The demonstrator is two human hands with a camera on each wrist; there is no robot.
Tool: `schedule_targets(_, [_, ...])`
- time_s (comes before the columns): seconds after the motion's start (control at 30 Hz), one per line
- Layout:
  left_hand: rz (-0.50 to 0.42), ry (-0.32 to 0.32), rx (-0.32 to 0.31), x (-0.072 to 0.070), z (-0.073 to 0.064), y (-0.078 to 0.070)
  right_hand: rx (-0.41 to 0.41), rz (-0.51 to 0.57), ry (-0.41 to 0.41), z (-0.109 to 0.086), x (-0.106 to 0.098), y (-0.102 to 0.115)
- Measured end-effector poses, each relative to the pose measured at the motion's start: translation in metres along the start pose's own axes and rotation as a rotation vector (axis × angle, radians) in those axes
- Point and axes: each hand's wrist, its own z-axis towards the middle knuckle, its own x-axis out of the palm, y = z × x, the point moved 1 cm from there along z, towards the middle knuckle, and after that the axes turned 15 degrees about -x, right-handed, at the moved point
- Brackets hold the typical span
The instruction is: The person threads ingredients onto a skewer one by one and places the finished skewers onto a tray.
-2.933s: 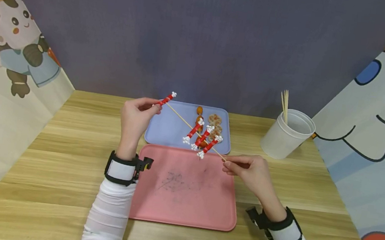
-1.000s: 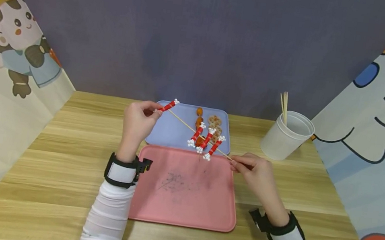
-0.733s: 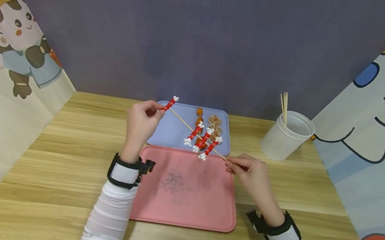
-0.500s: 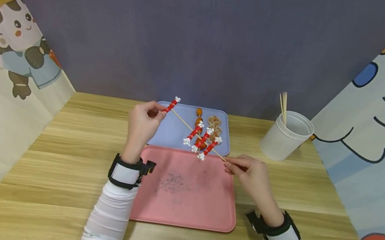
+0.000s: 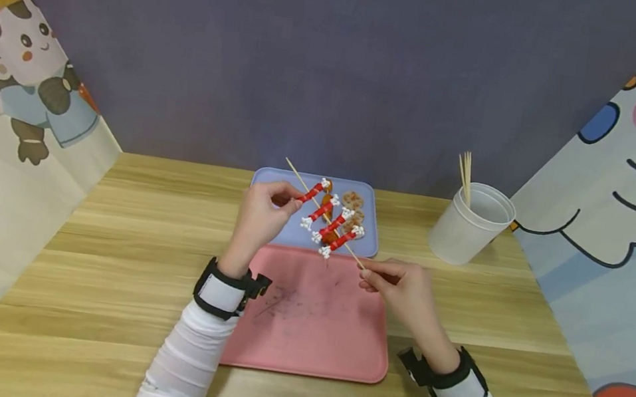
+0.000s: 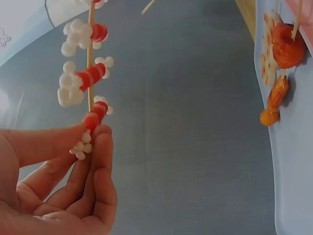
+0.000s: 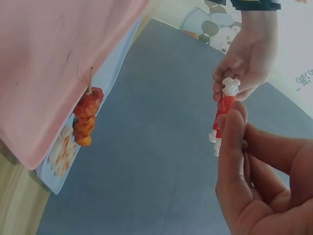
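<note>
My right hand (image 5: 402,291) pinches the lower end of a wooden skewer (image 5: 294,170), held slanting in the air over the trays. Several red sticks with white knobbly, flower-like ends are threaded along it. The uppermost red-and-white stick (image 5: 314,192) is pinched between the thumb and fingers of my left hand (image 5: 262,218), and the skewer's tip pokes out past it. In the left wrist view this stick (image 6: 98,115) sits at the fingertips, with the other sticks (image 6: 90,77) spaced along the skewer. The right wrist view shows the nearest stick (image 7: 225,110) partly hidden by my right fingers.
A pink tray (image 5: 304,351) lies in front. Behind it, a blue tray (image 5: 289,233) bears a skewer of orange-brown pieces (image 7: 88,105) and lotus root slices (image 5: 352,200). At the back right stands a white tub (image 5: 458,237) with bare skewers (image 5: 465,178).
My left hand has moved right and slightly down, sliding the uppermost stick along the skewer close to the others. The skewer's tip now sticks out beyond it. My right hand has shifted slightly left.
</note>
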Motion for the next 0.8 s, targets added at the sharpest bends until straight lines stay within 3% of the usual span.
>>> schedule_targets(0.2, [0.003, 0.006, -0.015, 0.001, -0.001, 0.001, 0.036, -0.026, 0.025, -0.001, 0.001, -0.001])
schedule_targets(0.63, [0.014, 0.063, -0.030, 0.008, 0.003, 0.007, 0.006, -0.244, 0.114, 0.000, 0.003, -0.007])
schedule_targets(0.8, [0.054, 0.115, -0.053, 0.012, 0.009, 0.017, 0.090, -0.158, 0.196, 0.006, 0.011, -0.016])
